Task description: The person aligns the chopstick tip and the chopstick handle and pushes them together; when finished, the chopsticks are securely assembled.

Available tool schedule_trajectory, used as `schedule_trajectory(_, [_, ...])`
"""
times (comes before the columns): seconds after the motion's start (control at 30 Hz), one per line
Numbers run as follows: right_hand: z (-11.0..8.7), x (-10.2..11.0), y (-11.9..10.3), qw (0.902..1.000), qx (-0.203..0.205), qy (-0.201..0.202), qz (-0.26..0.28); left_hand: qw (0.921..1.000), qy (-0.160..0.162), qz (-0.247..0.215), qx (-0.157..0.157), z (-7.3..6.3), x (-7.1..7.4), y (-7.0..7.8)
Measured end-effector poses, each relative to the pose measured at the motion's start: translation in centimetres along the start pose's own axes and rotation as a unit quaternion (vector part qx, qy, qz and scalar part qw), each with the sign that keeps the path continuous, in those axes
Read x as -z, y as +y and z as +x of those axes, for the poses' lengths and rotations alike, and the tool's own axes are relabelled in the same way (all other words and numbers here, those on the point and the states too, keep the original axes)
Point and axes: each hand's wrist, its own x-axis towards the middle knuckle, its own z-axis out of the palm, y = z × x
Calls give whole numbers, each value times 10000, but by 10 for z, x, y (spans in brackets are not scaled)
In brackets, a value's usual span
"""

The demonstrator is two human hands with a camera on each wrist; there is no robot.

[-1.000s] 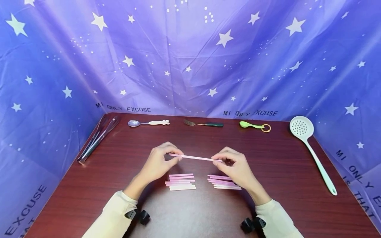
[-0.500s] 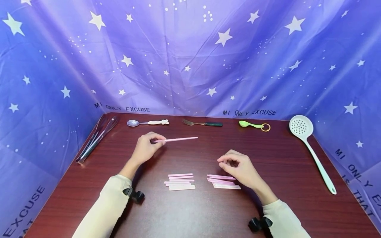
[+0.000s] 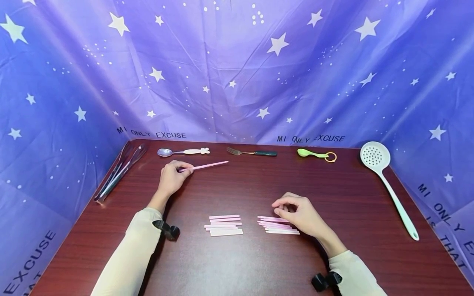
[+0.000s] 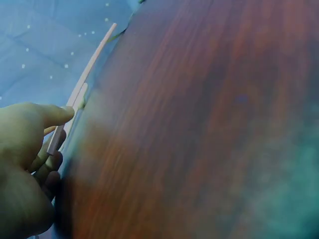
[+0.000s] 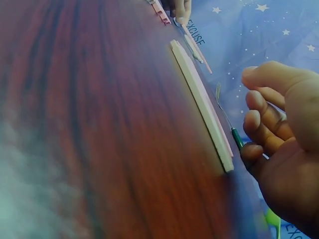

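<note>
My left hand (image 3: 173, 176) pinches one end of a long, thin pink stick (image 3: 211, 165) between thumb and fingers. The stick's free end points right, above the back of the table near the fork. In the left wrist view the stick (image 4: 89, 69) slants up from the fingers. My right hand (image 3: 301, 213) holds nothing; its fingers curl loosely over the back of the right-hand group of short pink and white sticks (image 3: 279, 226). A second group of short sticks (image 3: 224, 226) lies to its left, laid in rows.
Along the back edge lie a spoon with a white handle (image 3: 196, 151), a fork with a dark green handle (image 3: 264, 153) and a small green spoon (image 3: 312, 154) with a ring. A whisk (image 3: 120, 174) lies at left, a white skimmer (image 3: 394, 197) at right. Starry cloth (image 3: 237, 61) surrounds the table (image 3: 207, 263).
Both hands held the long stick at first. The right hand let go and stayed near the right group, while the left hand carried the stick back and left toward the spoon and fork.
</note>
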Motion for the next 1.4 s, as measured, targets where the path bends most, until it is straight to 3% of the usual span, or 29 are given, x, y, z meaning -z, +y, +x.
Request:
schedule_trajectory(0.2, [-4,-2,6,9996,3,-266,-104,9998,80,174,0,5,-1,-4])
schedule_trajectory(0.63, [-6,-10,8,9979,171,-375,-493,9994,-61,327,111,7,-2,-5])
schedule_trajectory(0.7, [-5,-11,9,9972,236,-357,-620,9995,32,209,225,6,-2,-5])
schedule_trajectory(0.83, [-5,-14,9,9958,324,-310,-798,9970,586,-157,477,0,2,-2])
schedule_trajectory(0.93, [-5,-15,9,9954,348,-311,-837,9951,809,-400,415,-7,7,7])
schedule_trajectory(1.0, [-6,-15,10,9955,330,-306,-831,9970,609,-426,217,-13,7,15])
schedule_trajectory(1.17, [-8,-14,11,9951,315,-293,-886,9961,-436,-744,-165,-34,-2,38])
schedule_trajectory(1.4, [-7,-15,10,9951,269,-304,-900,9719,-1535,-1780,-139,-71,-17,65])
